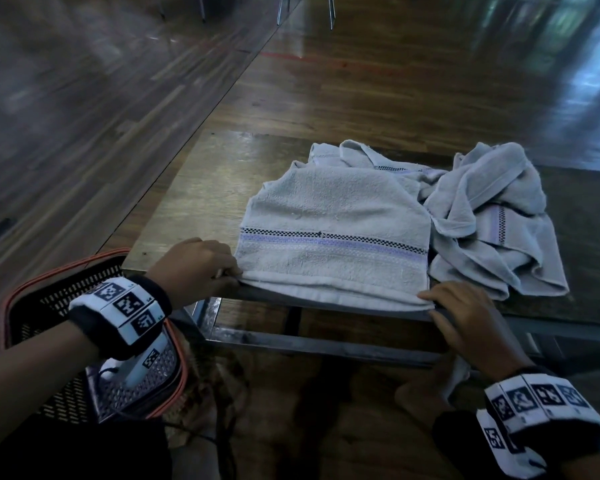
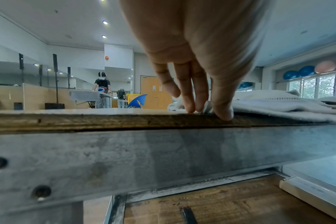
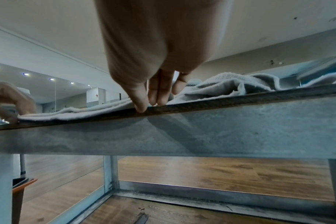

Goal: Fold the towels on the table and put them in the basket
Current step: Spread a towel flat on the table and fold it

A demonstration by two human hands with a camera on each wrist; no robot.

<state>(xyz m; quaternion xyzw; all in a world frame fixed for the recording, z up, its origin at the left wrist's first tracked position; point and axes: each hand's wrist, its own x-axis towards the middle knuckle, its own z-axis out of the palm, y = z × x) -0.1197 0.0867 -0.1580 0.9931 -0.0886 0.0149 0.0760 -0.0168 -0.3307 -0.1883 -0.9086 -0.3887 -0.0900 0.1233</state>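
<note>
A pale grey towel [image 1: 333,209] with a checkered and lilac stripe lies folded flat on the wooden table [image 1: 201,188], its near hem along the front edge. My left hand [image 1: 222,268] pinches the towel's near-left corner; the left wrist view shows thumb and fingers [image 2: 190,104] closed on the cloth at the table edge. My right hand [image 1: 444,303] pinches the near-right corner, the thumb [image 3: 141,106] on the table lip. A second towel [image 1: 492,216] lies crumpled to the right, partly under the first. The black mesh basket [image 1: 84,259] with an orange rim stands low at my left.
The table has a grey metal frame [image 2: 163,159] with a crossbar below, over a wooden floor. Chair legs [image 1: 331,12] stand far behind. In the left wrist view, people [image 2: 102,91] work at a distant table across the hall.
</note>
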